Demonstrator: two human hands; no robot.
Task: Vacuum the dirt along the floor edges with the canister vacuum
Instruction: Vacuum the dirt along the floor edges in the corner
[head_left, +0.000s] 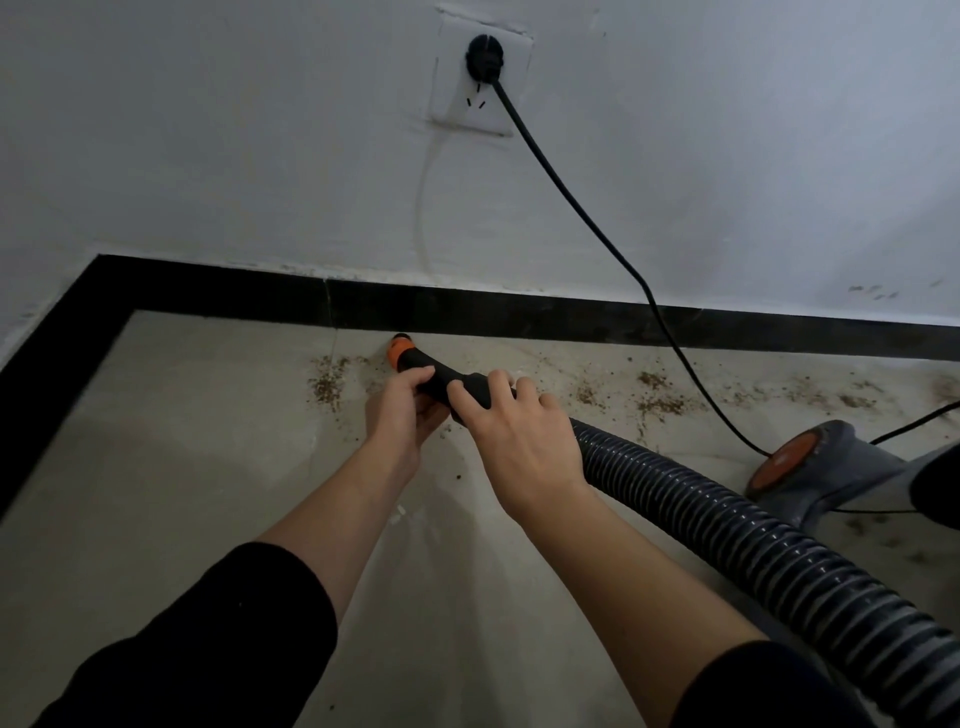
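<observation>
Black plastic forms the one nozzle (447, 384), tipped with an orange collar (401, 354) that sits at the foot of the skirting (519, 317). Two bare hands grasp it: the left hand (402, 410) cups it from below with fingers curled over the top, and the right hand (519, 431) is wrapped over the rear of it, where one ribbed grey hose (753, 535) begins. The hose runs back to the lower right edge of view. Both forearms are bare, with black sleeves (218, 634) pushed up.

One canister (831, 467), grey with an orange disc on its end, lies on the floor at the right, only partly in view. One black cord (597, 228) runs from it up to one black plug (485, 54) seated in the single white socket (478, 83) on the wall.

Brown dirt (327, 382) lies in several scattered patches along the floor edge: one cluster just left of the nozzle tip, more spread to the right of the hands towards the canister.

Underfoot is pale grey tile (208, 441), dull and smudged. A black skirting band runs along two white walls (260, 156) that meet in a corner at the left. The wall paint is scuffed near the skirting on the right.
</observation>
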